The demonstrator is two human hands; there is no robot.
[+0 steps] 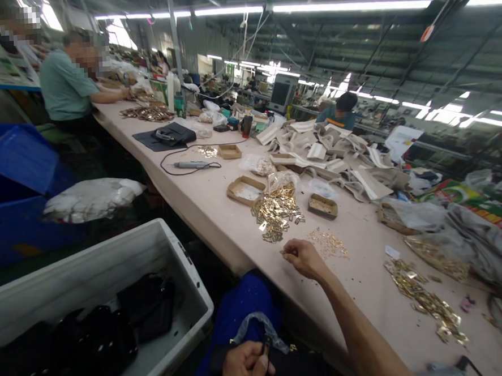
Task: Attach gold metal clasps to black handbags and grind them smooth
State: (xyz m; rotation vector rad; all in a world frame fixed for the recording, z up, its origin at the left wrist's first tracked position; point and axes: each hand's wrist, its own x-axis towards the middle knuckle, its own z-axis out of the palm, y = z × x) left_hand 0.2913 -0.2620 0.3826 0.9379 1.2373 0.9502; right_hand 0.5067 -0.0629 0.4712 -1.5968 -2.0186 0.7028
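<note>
A black bag point(296, 369) lies across my lap, with gold-coloured hardware and a clear plastic wrap at its top. My left hand point(244, 367) is closed, pinching a narrow black strap point(267, 346) of that bag between thumb and finger. Above the table edge, the fingertips of my right hand point(304, 257) are pressed together; whatever they hold is too small to make out. Just beyond that hand is a heap of gold metal plates point(278, 209). Scattered small gold pieces point(328, 243) lie to its right.
A grey bin point(170, 255) with black bags stands left of my lap. On the table point(201, 205) are small cardboard boxes point(322, 206), a grey corded tool point(192, 165), grey-white strips point(329, 149) and more gold plates point(428, 302). A person point(66, 86) sits at the far left.
</note>
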